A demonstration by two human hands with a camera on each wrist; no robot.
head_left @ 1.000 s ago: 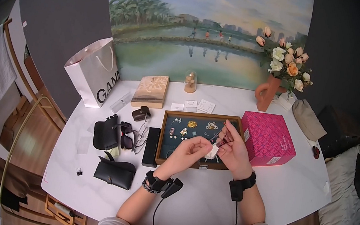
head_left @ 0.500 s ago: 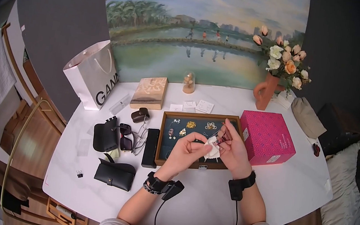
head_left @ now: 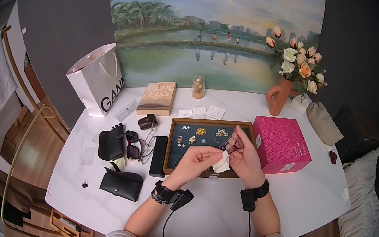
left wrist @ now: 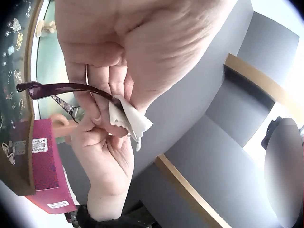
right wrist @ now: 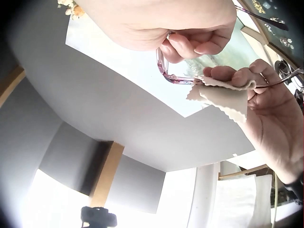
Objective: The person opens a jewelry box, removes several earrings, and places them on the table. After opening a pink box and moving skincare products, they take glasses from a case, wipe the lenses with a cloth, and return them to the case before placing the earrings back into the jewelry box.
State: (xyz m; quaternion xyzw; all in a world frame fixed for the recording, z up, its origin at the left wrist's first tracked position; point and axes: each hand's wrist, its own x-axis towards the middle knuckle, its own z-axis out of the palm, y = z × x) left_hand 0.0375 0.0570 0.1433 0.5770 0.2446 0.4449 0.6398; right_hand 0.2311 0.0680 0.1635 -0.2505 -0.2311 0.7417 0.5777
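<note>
Both hands hold a pair of glasses above the jewelry tray [head_left: 170, 151]. The glasses show a dark purplish temple [left wrist: 66, 89] in the left wrist view and a clear, patterned frame [right wrist: 164, 71] in the right wrist view. My left hand [head_left: 197, 162] pinches a white scalloped cloth [head_left: 221, 163] round part of the glasses; in the right wrist view the cloth [right wrist: 221, 97] hangs from those fingers. My right hand [head_left: 247, 163] grips the glasses at their other side, its fingers curled. Inside the tray lie gold jewelry [head_left: 201, 132] and other small pieces.
Right of the tray stands a pink box [head_left: 282, 146], with a flower vase [head_left: 279, 98] behind. To the left are a black case [head_left: 158, 156], sunglasses [head_left: 133, 146], a black pouch [head_left: 121, 184] and a paper bag [head_left: 95, 78]. A wooden-toned box [head_left: 157, 98] sits farther back.
The cloth, bunched between the hands half a second ago, now hangs lower below the left fingers. Both hands keep their hold on the glasses. The head view has shifted slightly.
</note>
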